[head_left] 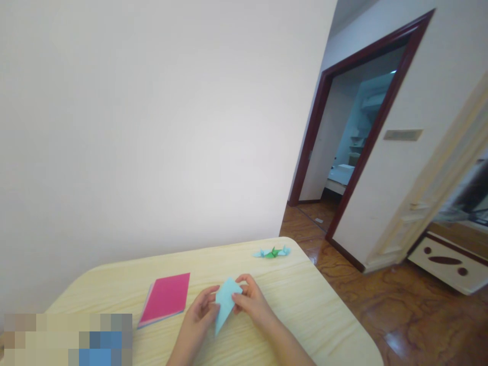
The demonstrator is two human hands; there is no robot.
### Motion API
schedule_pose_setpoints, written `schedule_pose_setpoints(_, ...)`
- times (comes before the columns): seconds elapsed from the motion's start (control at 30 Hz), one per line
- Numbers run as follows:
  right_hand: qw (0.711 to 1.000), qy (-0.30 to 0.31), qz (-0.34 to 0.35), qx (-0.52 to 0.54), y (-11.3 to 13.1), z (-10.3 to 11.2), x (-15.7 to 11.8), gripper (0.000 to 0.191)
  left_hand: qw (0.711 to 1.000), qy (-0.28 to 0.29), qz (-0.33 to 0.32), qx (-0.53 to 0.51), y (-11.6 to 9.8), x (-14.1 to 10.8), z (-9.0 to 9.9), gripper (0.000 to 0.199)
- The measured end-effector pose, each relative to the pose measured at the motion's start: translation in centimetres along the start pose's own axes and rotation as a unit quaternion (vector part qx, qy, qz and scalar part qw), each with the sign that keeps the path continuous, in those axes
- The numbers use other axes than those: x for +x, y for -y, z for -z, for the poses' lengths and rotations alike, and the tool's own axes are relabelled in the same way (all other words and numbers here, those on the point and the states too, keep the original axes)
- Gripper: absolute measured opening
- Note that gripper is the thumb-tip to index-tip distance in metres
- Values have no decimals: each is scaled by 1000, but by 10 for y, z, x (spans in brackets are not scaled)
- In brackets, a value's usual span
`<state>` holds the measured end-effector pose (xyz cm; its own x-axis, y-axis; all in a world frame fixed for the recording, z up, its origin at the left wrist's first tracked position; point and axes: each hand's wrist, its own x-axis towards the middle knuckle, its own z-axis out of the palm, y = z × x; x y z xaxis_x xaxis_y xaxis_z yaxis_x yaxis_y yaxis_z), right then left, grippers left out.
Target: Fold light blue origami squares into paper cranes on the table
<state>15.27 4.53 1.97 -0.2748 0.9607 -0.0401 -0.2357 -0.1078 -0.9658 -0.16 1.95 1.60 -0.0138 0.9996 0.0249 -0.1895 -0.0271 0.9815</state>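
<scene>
A light blue sheet of origami paper, folded into a kite-like shape with a long point toward me, is held up just over the table. My left hand pinches its left edge between thumb and fingers. On the other side, my right hand grips the right corner, thumb on the near face and fingers behind. The back of the paper is hidden from me.
A stack of coloured paper with a magenta sheet on top lies at the left on the wooden table. Small folded paper figures, green and light blue, sit near the far right corner. A white wall stands behind.
</scene>
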Motion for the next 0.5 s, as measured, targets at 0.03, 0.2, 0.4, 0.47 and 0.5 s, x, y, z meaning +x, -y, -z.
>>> schedule_pose_setpoints(0.03,1000,3,1,-4,0,-1,0,43,1000,-8,-8,10,2,1,1,44)
schedule_pose_setpoints(0.2,999,35,14,-18,-3,-3,0,38,995,-44,-12,86,15,5,6,38)
schedule_pose_setpoints(0.4,999,21,13,-21,-6,2,2,33,995,-32,-4,94,9,4,6,40)
schedule_pose_setpoints(0.47,999,22,17,-20,-6,3,2,33,995,-24,-9,92,6,2,5,41)
schedule_pose_setpoints(0.5,999,24,18,-20,-5,3,2,34,995,-24,-12,92,6,2,5,40)
